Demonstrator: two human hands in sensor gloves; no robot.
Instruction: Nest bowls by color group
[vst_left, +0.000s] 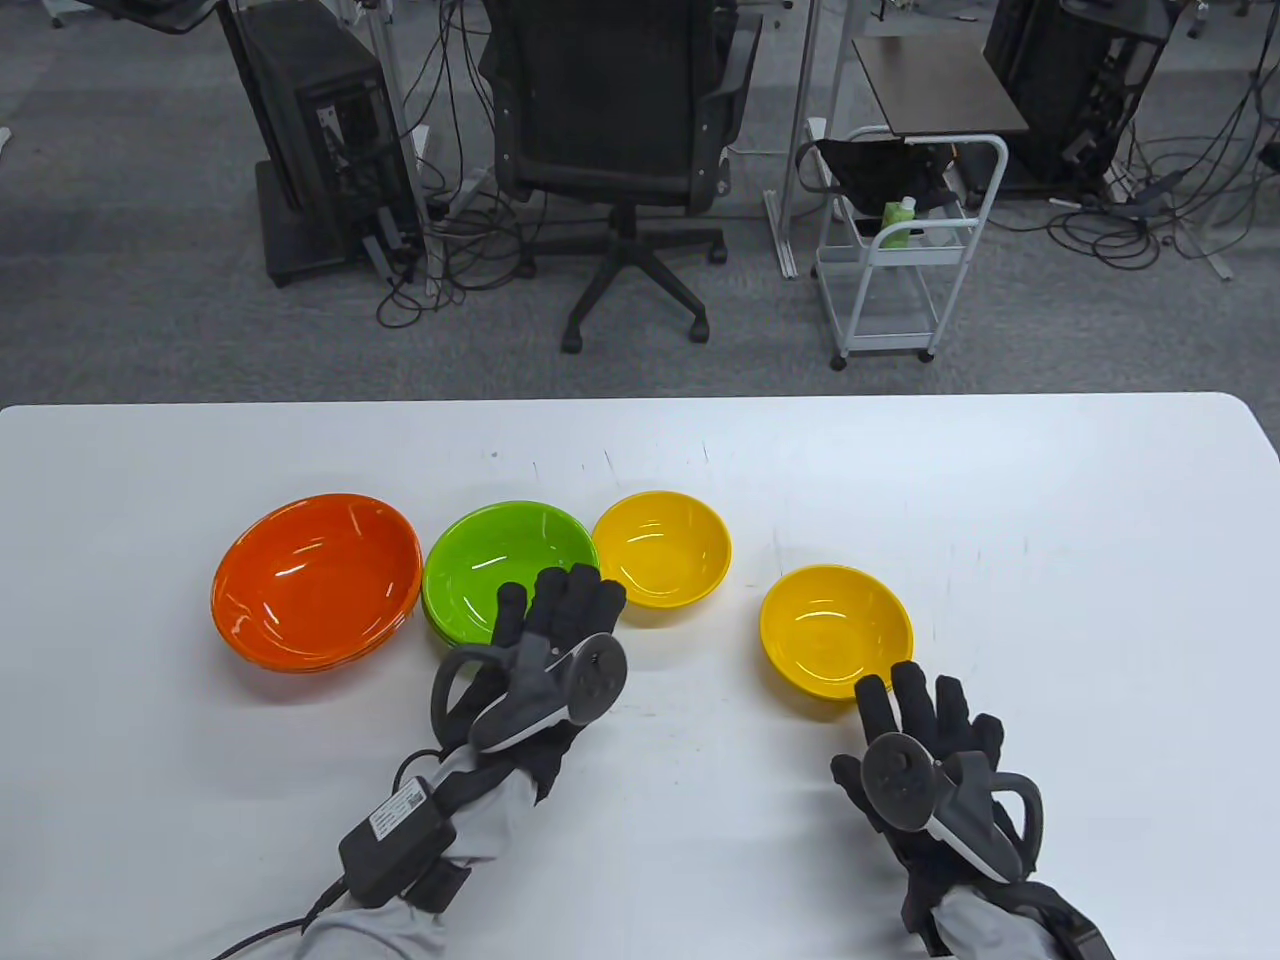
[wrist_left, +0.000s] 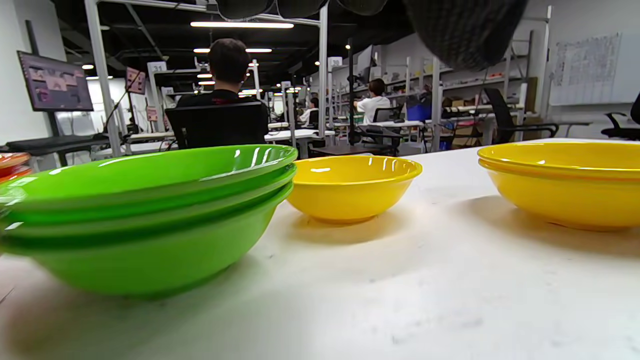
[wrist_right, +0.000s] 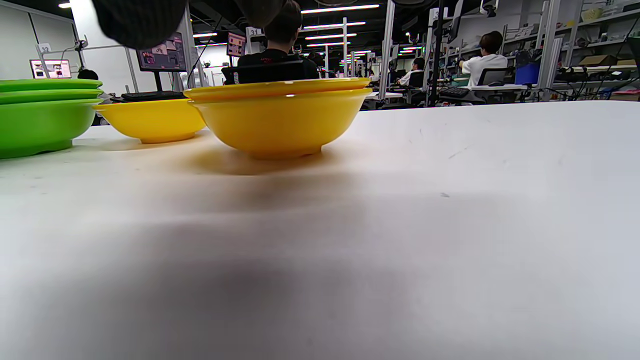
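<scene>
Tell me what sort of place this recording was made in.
Probably a robotics or data-collection lab: rows of workbenches with seated people, wall monitors, metal frame racks, and cabled computer towers behind the white table.

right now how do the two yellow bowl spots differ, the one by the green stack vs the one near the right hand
The far yellow bowl is a single bowl; the near yellow stack shows two rims, one nested in the other. The far yellow bowl sits close beside the green stack, near the left hand; the near yellow stack stands apart, just ahead of the right hand. Both are upright, yellow, on the white table, and neither hand holds them.
</scene>
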